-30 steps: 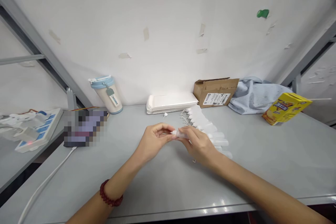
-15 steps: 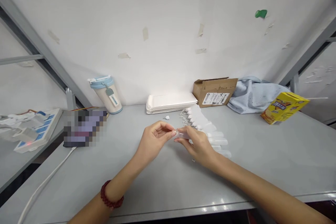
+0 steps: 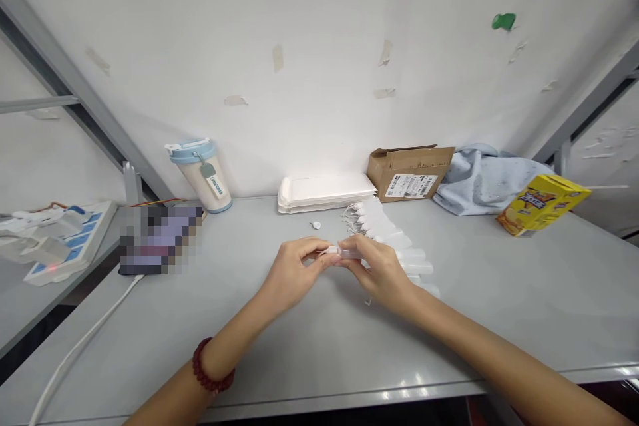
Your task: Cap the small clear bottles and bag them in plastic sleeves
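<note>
My left hand [image 3: 294,273] pinches a small white cap [image 3: 332,250] with a thin string between thumb and fingertips. My right hand [image 3: 379,273] is closed around a translucent plastic tube [image 3: 351,253], its end against the cap. I cannot tell how far the cap sits in the tube. Behind and beside my right hand lies a row of similar white tubes [image 3: 384,229], several with thin strings at their left ends. Another small white cap [image 3: 316,225] rests on the table beyond my hands. A tiny white piece [image 3: 368,301] lies under my right wrist.
Along the wall stand a tumbler [image 3: 202,173], a stack of white trays [image 3: 324,193], a cardboard box [image 3: 412,173], a light blue cloth [image 3: 479,180] and a yellow drink carton [image 3: 542,205]. At left are a blurred phone [image 3: 162,239], its cable [image 3: 84,349] and a power strip [image 3: 74,246].
The white cap now shows between my left fingertips at the tube's end. The loose cap on the table has turned and shifted slightly left. The view has tipped a little.
</note>
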The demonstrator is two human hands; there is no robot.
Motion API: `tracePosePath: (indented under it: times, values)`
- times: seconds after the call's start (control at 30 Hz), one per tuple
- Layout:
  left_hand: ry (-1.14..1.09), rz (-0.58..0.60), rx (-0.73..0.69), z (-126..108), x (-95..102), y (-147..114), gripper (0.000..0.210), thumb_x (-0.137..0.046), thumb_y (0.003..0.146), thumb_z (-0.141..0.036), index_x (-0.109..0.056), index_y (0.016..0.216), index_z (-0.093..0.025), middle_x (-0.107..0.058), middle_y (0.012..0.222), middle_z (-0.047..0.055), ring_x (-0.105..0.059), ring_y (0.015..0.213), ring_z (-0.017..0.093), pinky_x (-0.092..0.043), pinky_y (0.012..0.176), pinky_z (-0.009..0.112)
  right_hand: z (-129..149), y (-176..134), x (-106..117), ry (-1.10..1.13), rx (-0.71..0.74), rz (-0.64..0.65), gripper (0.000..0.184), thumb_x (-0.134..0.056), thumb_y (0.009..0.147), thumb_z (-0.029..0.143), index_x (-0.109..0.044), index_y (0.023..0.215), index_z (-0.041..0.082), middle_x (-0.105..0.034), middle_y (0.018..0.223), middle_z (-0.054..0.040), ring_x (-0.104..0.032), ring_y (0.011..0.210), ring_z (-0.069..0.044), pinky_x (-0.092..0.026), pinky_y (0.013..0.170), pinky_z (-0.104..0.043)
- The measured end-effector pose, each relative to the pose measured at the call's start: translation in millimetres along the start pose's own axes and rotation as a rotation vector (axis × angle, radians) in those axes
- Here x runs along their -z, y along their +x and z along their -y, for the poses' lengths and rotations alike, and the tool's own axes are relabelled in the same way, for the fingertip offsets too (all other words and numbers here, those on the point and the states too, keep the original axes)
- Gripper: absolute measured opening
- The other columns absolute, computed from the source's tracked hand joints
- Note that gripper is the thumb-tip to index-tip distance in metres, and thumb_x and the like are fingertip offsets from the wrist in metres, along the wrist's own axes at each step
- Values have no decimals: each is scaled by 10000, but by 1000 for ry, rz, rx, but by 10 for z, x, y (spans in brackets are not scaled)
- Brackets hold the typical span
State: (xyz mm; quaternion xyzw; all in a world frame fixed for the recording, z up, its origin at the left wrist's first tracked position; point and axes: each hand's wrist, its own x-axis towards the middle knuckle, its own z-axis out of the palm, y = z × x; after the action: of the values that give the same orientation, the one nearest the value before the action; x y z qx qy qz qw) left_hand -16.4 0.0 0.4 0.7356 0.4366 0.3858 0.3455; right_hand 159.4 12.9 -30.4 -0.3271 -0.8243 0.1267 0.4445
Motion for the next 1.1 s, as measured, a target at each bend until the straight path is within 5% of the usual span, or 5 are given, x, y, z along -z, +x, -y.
tracePosePath:
  times: [0.17, 0.4, 0.6, 0.9, 1.1]
  values:
    - [118, -59, -154, -12, -18, -24, 155, -547, 818, -259, -693, 837, -209, -683, 859, 40, -595, 797, 181, -439, 740, 275, 44, 61, 106, 113, -90, 126, 110, -534, 816, 128, -506, 891, 203, -670, 772, -26, -635, 648, -145, -490, 533, -235]
    - [-158, 130, 187, -32, 37, 15, 322, -485, 834, -433, -599, 701, -164, -594, 625, 7, -554, 608, 136, -437, 604, 250, -24, 60, 77, -201, 219, 42, 113, -470, 890, 220, -505, 981, 162, -621, 802, -87, -581, 710, -171, -485, 587, -280]
    - [-484, 178, 386, -25, 18, 20, 386, -482, 814, -501, -535, 666, -147, -467, 568, -26, -461, 491, 97, -426, 492, 246, 1, 90, 123, -178, 207, 42, 170, -418, 917, 250, -506, 1030, 158, -585, 814, -83, -538, 674, -151, -461, 567, -266]
    - [-86, -56, 39, -35, -64, -40, 178, -534, 809, -351, -589, 810, -182, -581, 753, 13, -548, 679, 136, -458, 643, 248, 71, 116, 198, -31, 50, 70, 170, -414, 920, 261, -563, 940, 183, -564, 701, -25, -505, 601, -127, -424, 541, -244]
    - [-256, 150, 205, -47, -3, 4, 357, -442, 848, -446, -566, 683, -155, -568, 644, 12, -546, 559, 120, -451, 565, 241, 12, 105, 178, -19, 205, 50, 201, -405, 911, 182, -503, 1085, 206, -581, 887, -73, -560, 765, -154, -484, 637, -281]
